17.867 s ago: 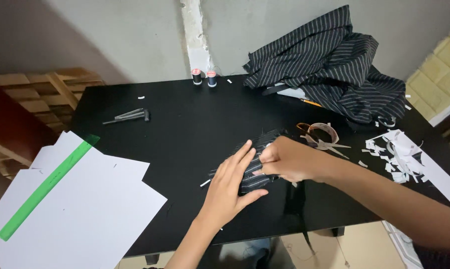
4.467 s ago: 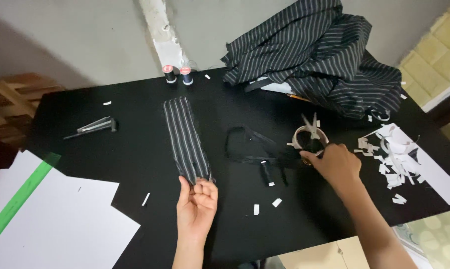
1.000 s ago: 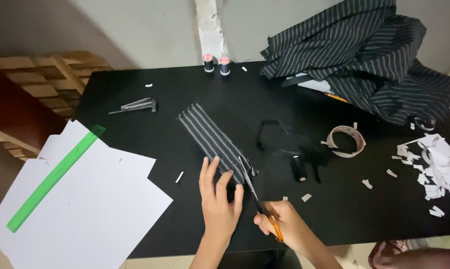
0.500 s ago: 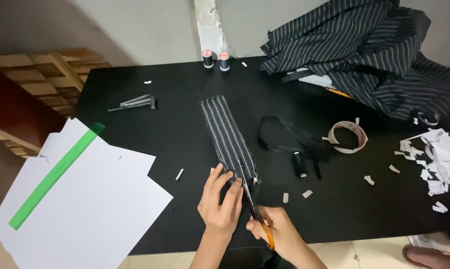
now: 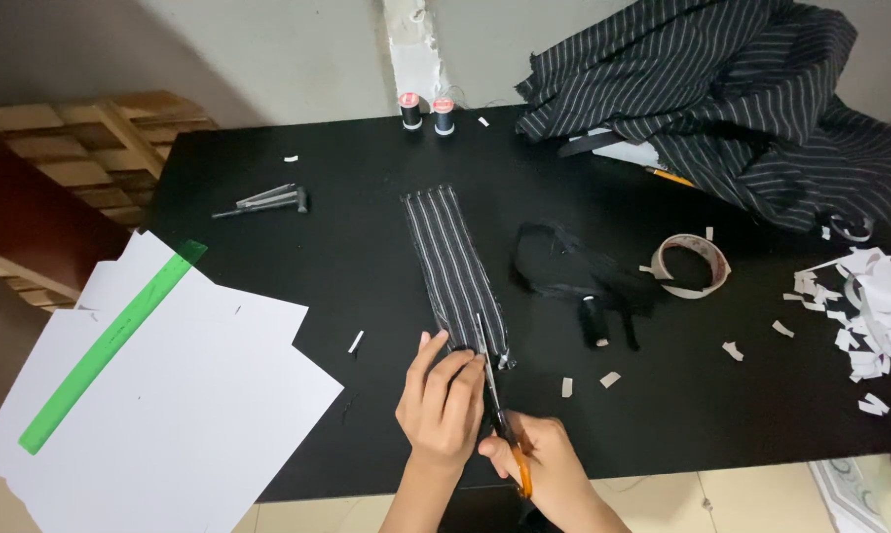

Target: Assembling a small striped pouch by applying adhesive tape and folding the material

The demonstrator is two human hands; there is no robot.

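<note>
Two hands meet at the near end of a striped strip of cloth (image 5: 455,266) lying lengthwise on the black table (image 5: 367,286). The left hand (image 5: 444,403) lies flat, fingers spread, pinning the strip's near end. The right hand (image 5: 539,466) grips orange-handled scissors (image 5: 495,415) — blades on the cloth, just beside the left fingers. White sheets (image 5: 169,395) with a green ruler (image 5: 110,345) lie to the left; a tape roll (image 5: 692,265) to the right.
</note>
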